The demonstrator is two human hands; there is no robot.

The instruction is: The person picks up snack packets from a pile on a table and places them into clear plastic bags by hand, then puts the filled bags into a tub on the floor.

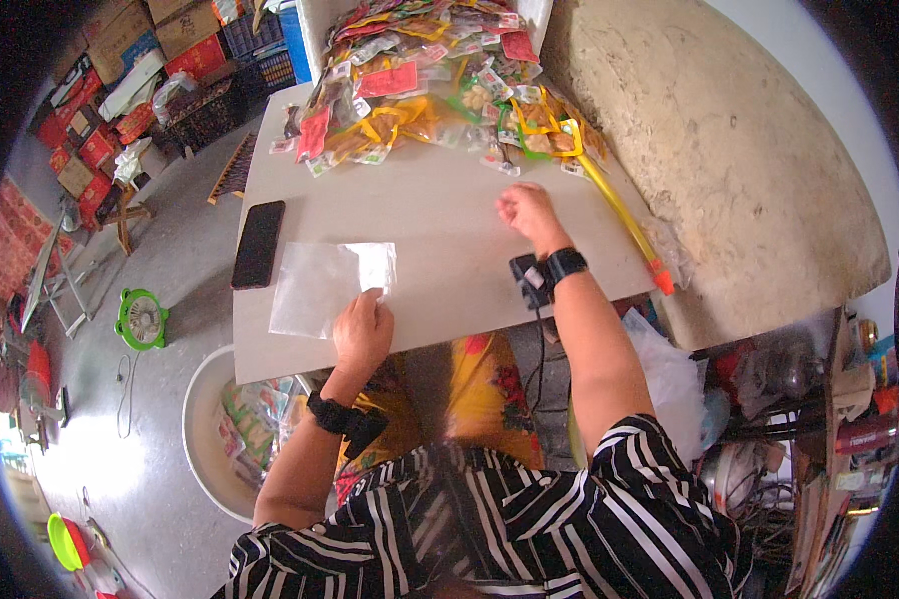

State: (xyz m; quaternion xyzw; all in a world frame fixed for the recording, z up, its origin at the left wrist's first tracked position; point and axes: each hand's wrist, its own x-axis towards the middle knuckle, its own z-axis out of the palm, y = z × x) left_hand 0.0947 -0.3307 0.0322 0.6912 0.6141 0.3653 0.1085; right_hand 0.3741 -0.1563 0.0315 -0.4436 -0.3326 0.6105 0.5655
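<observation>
A flat clear plastic bag (315,288) lies on the grey tabletop (449,277), its right part shining with reflected light. My left hand (363,328) has its curled fingers on the bag's lower right edge and grips it there. Over the table's right half is my right hand (526,213), slightly blurred, with fingers curled in and no object visible in them. Beyond it spreads a heap of small sealed snack packets (419,112), many with yellow, red or green printing. A yellow stick-like tube (618,198) with an orange end lies along the right side.
A black smartphone (258,245) lies at the table's left edge. Below that edge, a white tub (195,442) holds more packets. A green fan (141,320) stands on the floor. A large stone-like slab (719,165) borders the table on the right; cardboard boxes (123,41) are stacked far left.
</observation>
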